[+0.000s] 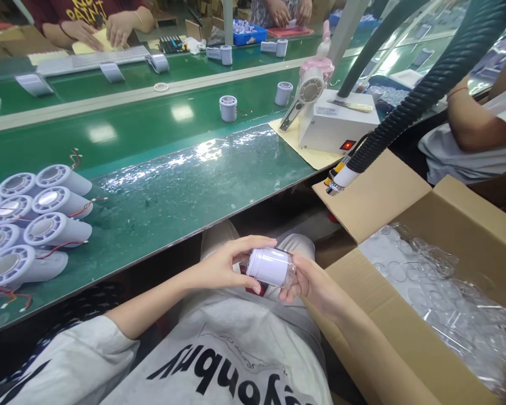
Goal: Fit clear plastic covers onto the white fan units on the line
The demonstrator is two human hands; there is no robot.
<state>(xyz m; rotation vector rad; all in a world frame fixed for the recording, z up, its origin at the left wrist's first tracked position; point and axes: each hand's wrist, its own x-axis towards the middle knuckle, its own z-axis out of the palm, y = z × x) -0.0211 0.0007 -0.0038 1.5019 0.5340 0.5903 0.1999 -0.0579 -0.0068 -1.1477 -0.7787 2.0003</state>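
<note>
- Workpiece: one white cylinder (270, 265), held off the counter (185, 191), in front of its near edge and above the lap. A clear plastic sleeve (292, 271) is at its right end.
- Left hand (231, 264): gripping the cylinder's left end, thumb below, fingers above.
- Right hand (307, 278): closed on the sleeved end, fingertips on the clear plastic.
- Counter, left end: a group of white cylinders (46, 230), tilted, round vented ends showing, with thin red wires.
- Beyond the counter's far edge: two upright white cylinders (228, 108) (283, 94).
- Counter, right end: yellow sheet (306, 153) carrying a white box (339, 121) with a lit red switch (347, 145). Box label (326, 111): print too small to read. A handheld fan (308, 90) stands beside the box.
- Right of the lap: open carton (375, 301) containing clear plastic parts (438, 304); no legible marking.
- Wearer's shirt (219, 360): large black letters, partly cut off, wording uncertain.
- Co-worker's maroon shirt (67, 12): yellow lettering, lower line "PAINT".
</note>
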